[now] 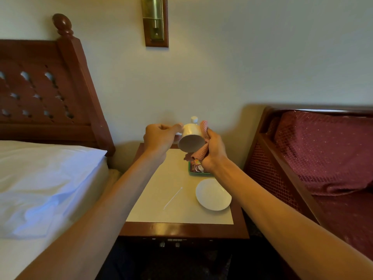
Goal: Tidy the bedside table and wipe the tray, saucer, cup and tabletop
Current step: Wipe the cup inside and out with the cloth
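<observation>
I hold a white cup [191, 137] in the air above the back of the bedside table [181, 199], tipped on its side with its mouth towards me. My left hand [159, 138] grips it at its left side, where the handle is hidden. My right hand [215, 150] holds a pink waffle cloth [203, 138] against the cup's right side. On the tabletop a white saucer [213, 194] lies at the right. A green tray [198, 172] with sachets sits behind it, partly under my right wrist. A thin white stirrer [173, 198] lies in the middle.
A white bottle cap [194, 119] shows behind the cup. A bed with white sheets [46, 178] and a wooden headboard stands at the left. A dark red cushioned chair [323, 154] is close on the right. A brass wall lamp [155, 21] hangs above.
</observation>
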Demonstrator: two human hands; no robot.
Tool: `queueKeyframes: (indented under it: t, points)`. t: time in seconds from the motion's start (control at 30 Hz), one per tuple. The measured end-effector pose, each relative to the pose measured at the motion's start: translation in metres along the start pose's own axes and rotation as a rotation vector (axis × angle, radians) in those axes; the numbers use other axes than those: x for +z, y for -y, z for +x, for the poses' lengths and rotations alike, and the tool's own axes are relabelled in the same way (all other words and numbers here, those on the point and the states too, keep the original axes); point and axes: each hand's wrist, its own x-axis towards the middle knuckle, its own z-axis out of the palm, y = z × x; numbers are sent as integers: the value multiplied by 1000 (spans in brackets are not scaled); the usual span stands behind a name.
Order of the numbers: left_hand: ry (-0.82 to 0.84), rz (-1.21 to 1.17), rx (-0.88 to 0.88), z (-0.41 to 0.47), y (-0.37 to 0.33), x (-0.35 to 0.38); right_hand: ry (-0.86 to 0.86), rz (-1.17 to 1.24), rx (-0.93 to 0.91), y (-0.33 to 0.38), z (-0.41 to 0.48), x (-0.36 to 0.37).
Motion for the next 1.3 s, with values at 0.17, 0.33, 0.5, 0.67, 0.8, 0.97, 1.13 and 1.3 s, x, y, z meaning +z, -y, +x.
queueKeyframes:
  t: [0.17,0.33,0.5,0.67,0.8,0.97,1.13,1.3]
  points:
    - [226,72,-216,-4,-12,-3,-105,-113,-209,-9,2,2]
    - [454,63,-383,2,-22,-15,-120,-337,-355,-2,-5,5]
    - [424,-95,-383,-1,-23,-7,-41,-832,-727,4,-10,10]
    - [420,-24,-189,-7,-22,0,-104,-1010,-752,-2,-1,10]
    - [414,-29,-115,-9,-22,1,-161,-829,-636,1,-6,17]
    - [457,-65,-47,-10,-26,-5,-123,-846,-834,-2,-14,17]
    - [545,-118,-104,-4,-32,-18,24,-328,-351,29,-9,13]
    - [510,-22,-9,-8,-24,-9,-258,-707,-639,4,-22,31]
